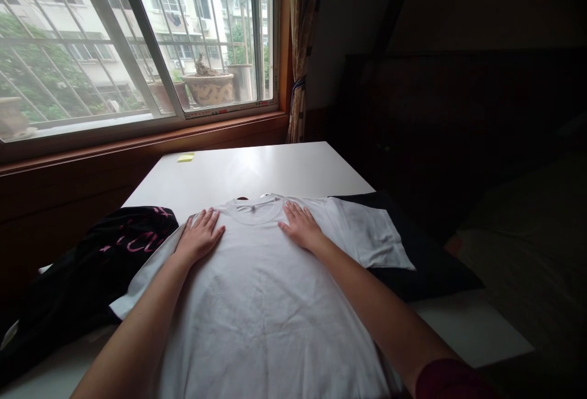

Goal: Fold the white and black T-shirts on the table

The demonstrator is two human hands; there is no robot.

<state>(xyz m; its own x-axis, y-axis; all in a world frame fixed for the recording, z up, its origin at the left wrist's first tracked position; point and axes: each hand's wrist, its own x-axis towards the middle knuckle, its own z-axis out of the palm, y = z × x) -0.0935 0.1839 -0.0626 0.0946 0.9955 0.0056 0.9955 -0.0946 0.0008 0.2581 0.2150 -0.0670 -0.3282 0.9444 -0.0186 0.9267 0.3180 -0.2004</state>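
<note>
Black garment (pixel 92 264) with pink lettering far left; next, the left hand (pixel 200 234), flat, fingers spread on the white T-shirt (pixel 261 289), which lies face-up across the white table (pixel 275 167); the right hand (pixel 300 226) presses open-palmed beside the collar (pixel 257 212); then dark cloth (pixel 426 264) under the right sleeve (pixel 373 234)!

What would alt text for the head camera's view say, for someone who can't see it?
A person's left hand and right hand rest palm-down on a white T-shirt spread on a white table. Black cloth with pink lettering lies to the left, dark cloth to the right; a window is beyond.
</note>
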